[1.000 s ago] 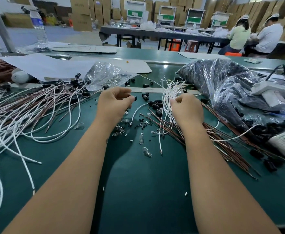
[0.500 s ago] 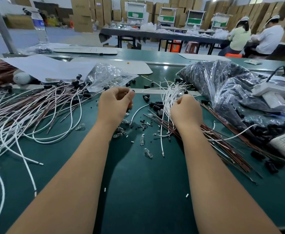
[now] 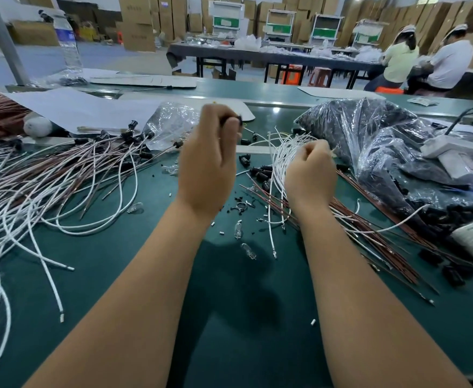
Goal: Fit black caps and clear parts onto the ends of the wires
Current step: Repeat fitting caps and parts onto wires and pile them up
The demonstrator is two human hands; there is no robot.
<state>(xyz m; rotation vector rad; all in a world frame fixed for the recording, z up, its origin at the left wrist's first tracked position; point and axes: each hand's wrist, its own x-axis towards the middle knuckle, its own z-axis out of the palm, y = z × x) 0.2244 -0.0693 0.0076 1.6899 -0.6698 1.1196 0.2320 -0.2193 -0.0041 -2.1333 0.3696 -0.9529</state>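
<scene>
Capped wires (image 3: 70,175) lie heaped at left; bare wires (image 3: 278,163), loose black caps (image 3: 260,172) and clear parts (image 3: 238,229) remain at centre, so much seems left. Left hand (image 3: 210,163) pinches a black cap (image 3: 236,120); right hand (image 3: 309,175) is clenched around bare wires.

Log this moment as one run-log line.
stage: capping wire | left hand: raised, grip on black cap | right hand: fist closed in white wires | clear parts: loose on mat
</scene>
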